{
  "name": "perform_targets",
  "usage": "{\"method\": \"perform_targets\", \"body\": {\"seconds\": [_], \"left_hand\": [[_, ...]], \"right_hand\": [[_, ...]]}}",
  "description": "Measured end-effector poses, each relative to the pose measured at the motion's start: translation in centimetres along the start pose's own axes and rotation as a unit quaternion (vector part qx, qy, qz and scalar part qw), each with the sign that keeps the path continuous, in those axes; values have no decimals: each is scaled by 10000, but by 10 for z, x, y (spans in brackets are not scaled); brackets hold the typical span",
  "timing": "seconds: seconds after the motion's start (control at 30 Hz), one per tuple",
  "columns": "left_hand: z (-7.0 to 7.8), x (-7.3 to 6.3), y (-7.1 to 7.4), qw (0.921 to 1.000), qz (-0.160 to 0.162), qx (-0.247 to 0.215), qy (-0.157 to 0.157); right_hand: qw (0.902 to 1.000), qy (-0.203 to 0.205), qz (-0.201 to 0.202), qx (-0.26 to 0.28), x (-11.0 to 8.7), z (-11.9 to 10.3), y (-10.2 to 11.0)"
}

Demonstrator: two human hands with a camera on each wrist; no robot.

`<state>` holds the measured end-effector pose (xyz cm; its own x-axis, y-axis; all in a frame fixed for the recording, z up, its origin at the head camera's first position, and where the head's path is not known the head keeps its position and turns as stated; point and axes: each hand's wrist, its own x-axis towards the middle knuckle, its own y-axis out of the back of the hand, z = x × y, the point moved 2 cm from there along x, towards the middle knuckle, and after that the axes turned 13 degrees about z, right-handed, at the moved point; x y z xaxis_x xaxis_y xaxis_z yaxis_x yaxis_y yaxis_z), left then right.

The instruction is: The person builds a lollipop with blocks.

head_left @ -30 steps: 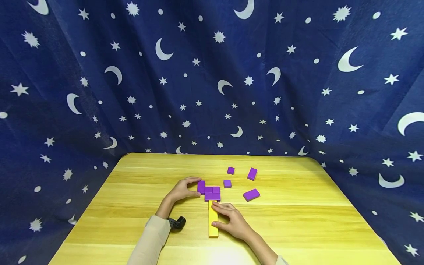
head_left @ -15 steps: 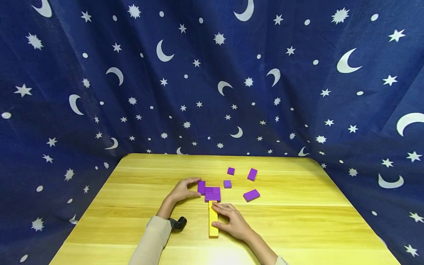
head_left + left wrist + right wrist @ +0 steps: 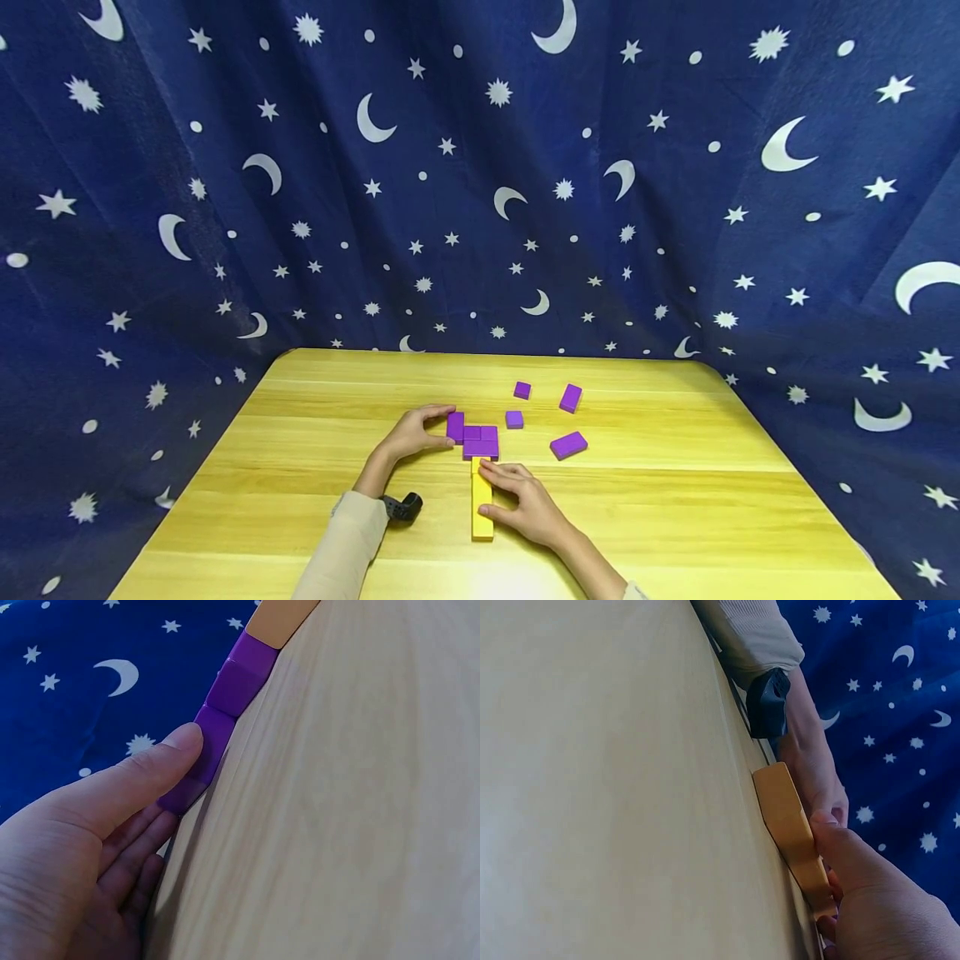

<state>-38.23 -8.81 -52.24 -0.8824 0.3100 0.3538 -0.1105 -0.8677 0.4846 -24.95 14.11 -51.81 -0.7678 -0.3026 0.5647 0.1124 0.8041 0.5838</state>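
My left hand (image 3: 411, 432) pinches a purple block (image 3: 455, 427) between thumb and fingers at its two ends. That block touches a cluster of purple blocks (image 3: 481, 447) on its right, two small ones against a wider one. Below the cluster, a small yellow block (image 3: 481, 466) and a long yellow block (image 3: 482, 512) lie in line. My right hand (image 3: 531, 506) rests its nearly straight fingers on the small yellow block and its thumb on the long one. In the right wrist view, the thumb touches the yellow block (image 3: 786, 814); the fingertips are partly hidden.
Loose purple pieces lie to the right of the cluster: two small blocks (image 3: 513, 419) and two longer blocks (image 3: 568, 445). A black wrist device (image 3: 405, 507) sits on the left wrist. A starry blue curtain (image 3: 480, 167) hangs behind the wooden table (image 3: 675, 500).
Both hands and all blocks keep their places on the table. Only the head view has shifted slightly.
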Motion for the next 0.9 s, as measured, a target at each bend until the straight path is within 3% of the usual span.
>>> {"method": "perform_targets", "body": {"seconds": [0.6, 0.9], "left_hand": [[-5, 0, 0, 10000, 29, -46, 43], [-1, -1, -1, 9999, 10, 21, 126]], "right_hand": [[9999, -19, 6, 138, 0, 2, -1], [9958, -58, 731, 540, 6, -4, 6]]}}
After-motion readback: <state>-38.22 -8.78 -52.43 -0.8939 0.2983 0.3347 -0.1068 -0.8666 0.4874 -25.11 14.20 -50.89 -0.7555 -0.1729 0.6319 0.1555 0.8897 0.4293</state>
